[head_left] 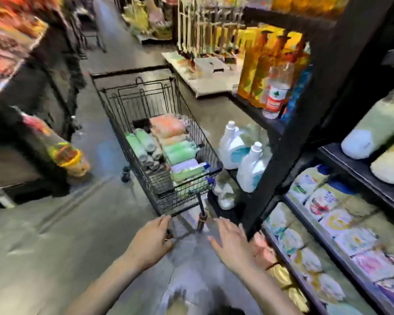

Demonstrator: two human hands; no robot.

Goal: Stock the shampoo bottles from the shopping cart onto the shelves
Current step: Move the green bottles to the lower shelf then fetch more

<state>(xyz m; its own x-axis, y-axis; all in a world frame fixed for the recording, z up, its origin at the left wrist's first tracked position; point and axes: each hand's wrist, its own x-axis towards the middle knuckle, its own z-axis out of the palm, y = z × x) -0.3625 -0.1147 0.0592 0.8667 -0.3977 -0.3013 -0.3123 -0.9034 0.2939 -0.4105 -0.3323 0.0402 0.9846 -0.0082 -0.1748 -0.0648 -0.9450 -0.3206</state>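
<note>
At the bottom centre of the frame I see both hands reaching forward. My left hand (149, 241) has its fingers loosely curled at the near lower edge of the cart (132, 123); the picture is smeared there, so I cannot tell whether they grip the frame or only touch it. My right hand (233, 245) is held flat, fingers straight and slightly spread, holding nothing, just left of the black shelf post (305, 123). Out from the hands, the cart stands mid-frame on the grey floor (55, 235), close beside the shelves (359, 160) on the right. Its basket holds the shampoo bottles (166, 144) lying on their sides: green ones at left and centre, an orange one toward the far end, pale ones at the near end. Right of the cart, two white jugs (241, 153) stand on a low shelf. Lower right, rows of blurred packets fill the shelves.
</note>
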